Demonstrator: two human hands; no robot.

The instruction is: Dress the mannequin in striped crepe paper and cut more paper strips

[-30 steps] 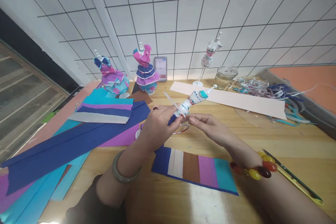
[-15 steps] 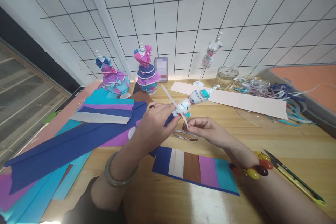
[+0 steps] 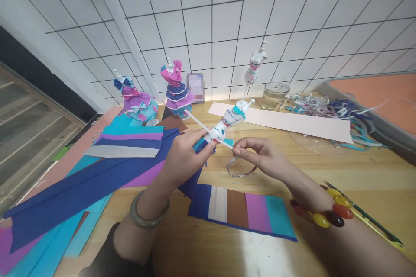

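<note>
My left hand (image 3: 186, 153) is closed around the lower end of a small white mannequin (image 3: 224, 123), which tilts up to the right. Teal paper covers part of its chest, and blue and teal paper shows at its base by my fingers. A narrow white strip (image 3: 199, 122) crosses the mannequin's lower body. My right hand (image 3: 264, 158) pinches the right end of this strip between thumb and fingers. Just below that hand is a thin ring-shaped roll of tape (image 3: 241, 175); whether it hangs from the fingers or rests on the table I cannot tell.
Strips of coloured paper (image 3: 91, 177) spread over the left side. A striped paper panel (image 3: 237, 212) lies in front, scissors (image 3: 373, 220) at right. Behind stand two dressed mannequins (image 3: 139, 101), a bare one (image 3: 255, 67), a glass jar (image 3: 275, 95), a pale paper strip (image 3: 286, 123) and tangled ribbons (image 3: 312, 108).
The mannequin has shifted left. My right hand has moved the strip's end up, so the strip lies flatter across the mannequin. The tape ring has tilted more upright and moved right.
</note>
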